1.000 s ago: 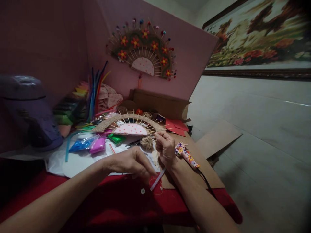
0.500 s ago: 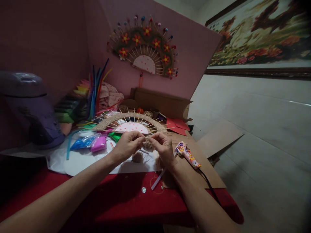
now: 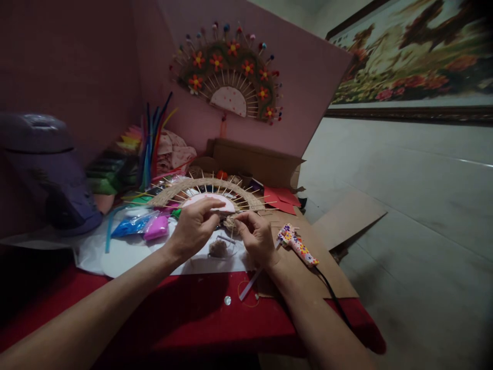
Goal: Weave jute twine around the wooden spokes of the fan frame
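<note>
My left hand (image 3: pixel 194 228) is in front of a half-round fan (image 3: pixel 204 185) of twine-wrapped sticks, its index finger stretched across the pink dotted half-disc (image 3: pixel 227 206) and its thumb apart below. Nothing shows between those fingers. To its right, the thumb and forefinger of my right hand (image 3: pixel 258 237) pinch a thin strand of twine; the strand is hard to make out. Just behind the right fingertips lies a ball of twine (image 3: pixel 230 222). A smaller brown ball (image 3: pixel 217 248) rests on the white sheet between my wrists.
A flower-patterned glue gun (image 3: pixel 296 245) with a black cord lies on cardboard (image 3: pixel 327 277) at the right. Blue and pink clay packets (image 3: pixel 134 226) sit left, near a purple container (image 3: pixel 50 174). A finished fan (image 3: pixel 231 77) hangs on the pink board behind.
My left hand has moved left, away from the right fingertips, and its fingers have spread. My right hand has stayed nearly in place, still pinching.
</note>
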Motion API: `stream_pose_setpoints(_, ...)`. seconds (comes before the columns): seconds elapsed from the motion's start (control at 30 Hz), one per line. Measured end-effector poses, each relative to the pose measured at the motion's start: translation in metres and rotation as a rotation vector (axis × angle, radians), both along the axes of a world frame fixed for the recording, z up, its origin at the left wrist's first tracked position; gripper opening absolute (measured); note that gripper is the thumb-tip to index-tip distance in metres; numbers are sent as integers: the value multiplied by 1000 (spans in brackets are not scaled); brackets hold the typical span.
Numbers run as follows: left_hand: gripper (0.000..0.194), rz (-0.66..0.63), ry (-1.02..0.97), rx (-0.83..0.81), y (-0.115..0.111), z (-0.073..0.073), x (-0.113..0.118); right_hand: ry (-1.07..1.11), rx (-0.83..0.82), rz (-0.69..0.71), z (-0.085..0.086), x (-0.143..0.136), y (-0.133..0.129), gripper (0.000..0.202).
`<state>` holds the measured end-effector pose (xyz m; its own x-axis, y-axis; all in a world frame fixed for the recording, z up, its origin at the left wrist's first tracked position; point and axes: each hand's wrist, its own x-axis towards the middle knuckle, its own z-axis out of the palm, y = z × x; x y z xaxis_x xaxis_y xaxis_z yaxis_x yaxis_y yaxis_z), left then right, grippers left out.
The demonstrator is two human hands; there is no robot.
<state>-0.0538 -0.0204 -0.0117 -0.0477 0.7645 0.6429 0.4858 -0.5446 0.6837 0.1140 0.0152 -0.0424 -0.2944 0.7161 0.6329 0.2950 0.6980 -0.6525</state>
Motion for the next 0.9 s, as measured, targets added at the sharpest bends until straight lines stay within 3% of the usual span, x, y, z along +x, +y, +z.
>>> stream_pose_setpoints(0.17, 20, -238, -66, -437, -2, -3, 8, -12, 81, -28, 3, -1, -4, 10)
stream_pose_setpoints(0.3, 25, -357, -283, -591, -1, -4, 9, 26, 214, -102, 8, -2, -6, 16)
stream_pose_setpoints(0.43, 23, -359, -340, -591, -1, -3, 9, 29, 287, -180, 10, -1, -10, 10)
stream_pose_setpoints(0.57, 23, -340, -300, -549, -3, -2, 10, -105, 267, -102, 8, -2, -12, 8)
stream_pose_setpoints(0.73, 23, -292, -160, -448, -3, -4, 11, -141, 304, -66, 7, -3, -11, 13)
stream_pose_setpoints(0.9, 18, -209, 73, -220, -2, -8, 7, -166, 327, -55, 6, -1, -9, 14)
